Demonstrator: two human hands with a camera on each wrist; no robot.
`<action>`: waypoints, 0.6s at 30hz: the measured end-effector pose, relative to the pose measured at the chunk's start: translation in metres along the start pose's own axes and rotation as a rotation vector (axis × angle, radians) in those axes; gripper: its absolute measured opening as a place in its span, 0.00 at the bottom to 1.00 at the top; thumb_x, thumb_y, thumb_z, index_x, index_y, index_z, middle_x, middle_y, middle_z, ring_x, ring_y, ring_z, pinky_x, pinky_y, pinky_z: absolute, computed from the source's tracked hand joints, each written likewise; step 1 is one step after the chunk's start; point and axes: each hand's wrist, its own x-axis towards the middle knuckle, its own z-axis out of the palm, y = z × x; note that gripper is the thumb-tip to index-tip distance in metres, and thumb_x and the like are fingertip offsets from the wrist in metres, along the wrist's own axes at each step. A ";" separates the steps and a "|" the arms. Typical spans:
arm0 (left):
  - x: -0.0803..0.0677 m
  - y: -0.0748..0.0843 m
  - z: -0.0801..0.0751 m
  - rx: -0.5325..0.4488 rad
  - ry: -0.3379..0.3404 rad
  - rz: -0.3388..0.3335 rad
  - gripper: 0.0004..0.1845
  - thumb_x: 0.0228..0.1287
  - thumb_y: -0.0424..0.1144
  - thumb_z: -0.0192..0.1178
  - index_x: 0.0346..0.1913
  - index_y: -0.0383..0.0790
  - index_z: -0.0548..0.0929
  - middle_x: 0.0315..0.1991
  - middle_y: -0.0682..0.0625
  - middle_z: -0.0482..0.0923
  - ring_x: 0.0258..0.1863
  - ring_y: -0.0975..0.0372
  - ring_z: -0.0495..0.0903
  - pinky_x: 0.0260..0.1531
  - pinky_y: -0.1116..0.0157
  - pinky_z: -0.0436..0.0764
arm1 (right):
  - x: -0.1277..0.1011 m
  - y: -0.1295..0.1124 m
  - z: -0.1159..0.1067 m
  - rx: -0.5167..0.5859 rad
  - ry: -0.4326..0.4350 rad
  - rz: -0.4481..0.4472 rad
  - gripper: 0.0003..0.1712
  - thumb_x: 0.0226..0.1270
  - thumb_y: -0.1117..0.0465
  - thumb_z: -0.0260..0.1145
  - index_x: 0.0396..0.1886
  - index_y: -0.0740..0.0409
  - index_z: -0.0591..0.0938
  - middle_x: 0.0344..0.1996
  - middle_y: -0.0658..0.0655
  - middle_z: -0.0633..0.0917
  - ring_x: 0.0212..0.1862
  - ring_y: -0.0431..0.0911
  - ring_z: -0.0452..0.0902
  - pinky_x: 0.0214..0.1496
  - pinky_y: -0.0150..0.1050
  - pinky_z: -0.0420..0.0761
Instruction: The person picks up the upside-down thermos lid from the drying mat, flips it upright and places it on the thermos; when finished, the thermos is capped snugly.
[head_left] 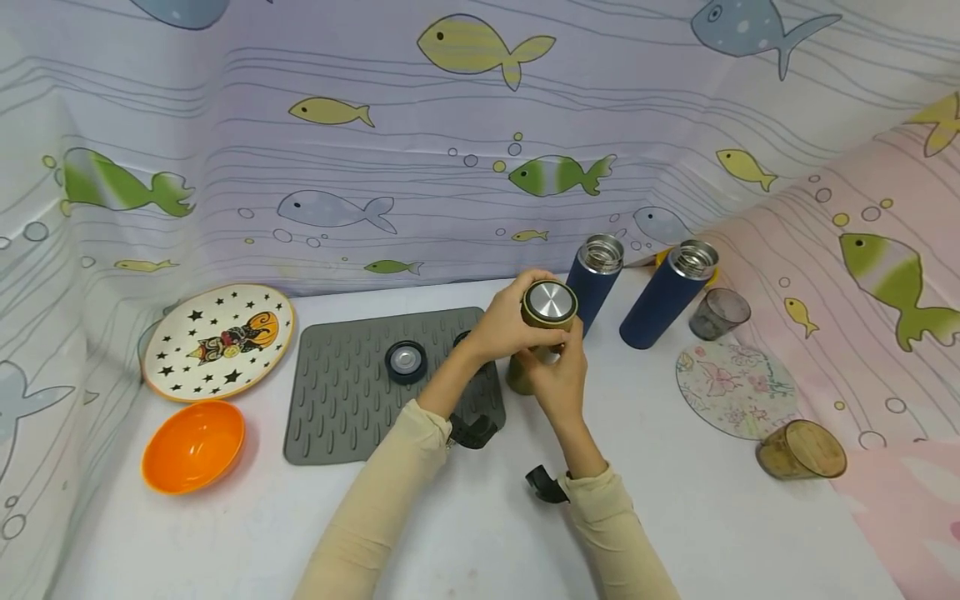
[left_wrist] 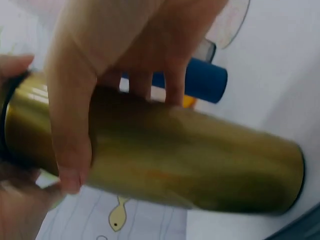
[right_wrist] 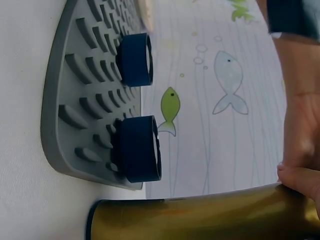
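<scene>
A gold flask (head_left: 520, 379) stands tilted on the white table, just right of the grey ribbed mat (head_left: 345, 400). My left hand (head_left: 506, 329) grips its upper end, round the steel-topped lid (head_left: 550, 302). My right hand (head_left: 561, 379) wraps round the flask body (left_wrist: 200, 160) lower down, thumb and fingers curled over it. In the right wrist view the flask (right_wrist: 200, 217) lies along the bottom, with my right hand (right_wrist: 300, 175) at its right end. Two dark blue lids (right_wrist: 136, 59) (right_wrist: 140, 148) sit on the mat (right_wrist: 75, 90); in the head view one lid (head_left: 406, 362) shows fully.
Two open dark blue flasks (head_left: 592, 283) (head_left: 663, 304) stand behind my hands. A grey tumbler (head_left: 718, 314), a floral round mat (head_left: 735, 389) and a wood-patterned cup on its side (head_left: 800, 450) are to the right. A starred plate (head_left: 217, 340) and an orange bowl (head_left: 193, 444) are to the left. Fish-print curtains wall in three sides.
</scene>
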 end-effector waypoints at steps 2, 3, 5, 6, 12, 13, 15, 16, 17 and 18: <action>0.000 0.000 -0.006 -0.038 -0.035 0.000 0.39 0.50 0.32 0.74 0.66 0.37 0.68 0.60 0.43 0.75 0.56 0.55 0.77 0.57 0.59 0.79 | 0.001 -0.001 0.002 0.000 -0.001 -0.006 0.42 0.49 0.69 0.77 0.65 0.62 0.69 0.54 0.63 0.82 0.52 0.55 0.79 0.50 0.52 0.79; -0.002 0.000 -0.009 -0.036 -0.042 -0.002 0.40 0.50 0.32 0.74 0.67 0.38 0.68 0.62 0.44 0.74 0.59 0.56 0.76 0.60 0.59 0.77 | 0.003 -0.002 0.002 0.005 -0.005 -0.008 0.41 0.49 0.68 0.78 0.64 0.63 0.70 0.53 0.63 0.82 0.52 0.55 0.80 0.50 0.53 0.80; -0.008 0.001 -0.019 -0.017 -0.029 0.000 0.43 0.51 0.32 0.74 0.70 0.39 0.66 0.67 0.44 0.71 0.66 0.57 0.71 0.67 0.56 0.70 | 0.007 -0.002 0.005 0.008 -0.011 -0.011 0.41 0.50 0.67 0.78 0.63 0.64 0.70 0.51 0.64 0.83 0.51 0.57 0.80 0.50 0.55 0.80; -0.014 0.002 -0.024 0.000 -0.007 0.003 0.44 0.52 0.32 0.73 0.72 0.39 0.64 0.70 0.44 0.68 0.69 0.57 0.68 0.70 0.56 0.66 | 0.010 -0.003 0.007 0.013 -0.013 -0.014 0.40 0.50 0.66 0.79 0.63 0.65 0.70 0.51 0.65 0.83 0.50 0.57 0.81 0.51 0.55 0.81; -0.070 -0.002 -0.070 0.096 0.181 -0.057 0.44 0.59 0.34 0.70 0.76 0.42 0.59 0.75 0.46 0.60 0.75 0.55 0.58 0.76 0.55 0.55 | 0.048 -0.001 0.030 0.000 0.024 -0.073 0.45 0.50 0.61 0.81 0.65 0.65 0.68 0.54 0.66 0.80 0.56 0.58 0.80 0.59 0.53 0.79; -0.081 -0.005 -0.077 0.109 0.201 -0.081 0.44 0.60 0.34 0.70 0.76 0.42 0.59 0.75 0.46 0.60 0.75 0.54 0.59 0.76 0.55 0.55 | 0.056 -0.001 0.035 -0.013 0.035 -0.078 0.45 0.51 0.60 0.81 0.65 0.65 0.68 0.55 0.66 0.80 0.57 0.58 0.79 0.60 0.53 0.79; -0.100 -0.014 -0.090 0.131 0.239 -0.127 0.43 0.60 0.34 0.70 0.75 0.41 0.59 0.75 0.44 0.60 0.75 0.52 0.58 0.76 0.54 0.54 | 0.070 0.001 0.043 -0.046 0.052 -0.072 0.45 0.51 0.58 0.81 0.66 0.64 0.67 0.56 0.66 0.79 0.59 0.58 0.78 0.61 0.53 0.77; -0.109 -0.018 -0.095 0.141 0.256 -0.154 0.43 0.60 0.34 0.70 0.75 0.40 0.59 0.75 0.43 0.59 0.75 0.52 0.57 0.76 0.54 0.54 | 0.077 0.003 0.047 -0.061 0.057 -0.061 0.46 0.52 0.57 0.80 0.67 0.63 0.67 0.56 0.66 0.79 0.59 0.59 0.78 0.62 0.53 0.77; -0.116 -0.022 -0.099 0.151 0.268 -0.176 0.43 0.61 0.34 0.70 0.75 0.39 0.59 0.75 0.42 0.59 0.76 0.50 0.57 0.76 0.53 0.53 | 0.082 0.006 0.050 -0.076 0.060 -0.045 0.46 0.52 0.57 0.80 0.67 0.63 0.66 0.56 0.65 0.80 0.59 0.59 0.77 0.62 0.54 0.76; -0.123 -0.026 -0.103 0.161 0.279 -0.200 0.42 0.61 0.34 0.70 0.75 0.38 0.59 0.75 0.41 0.59 0.76 0.50 0.57 0.76 0.53 0.54 | 0.086 0.008 0.053 -0.083 0.058 -0.024 0.45 0.53 0.56 0.79 0.67 0.63 0.66 0.56 0.65 0.79 0.59 0.59 0.77 0.62 0.54 0.76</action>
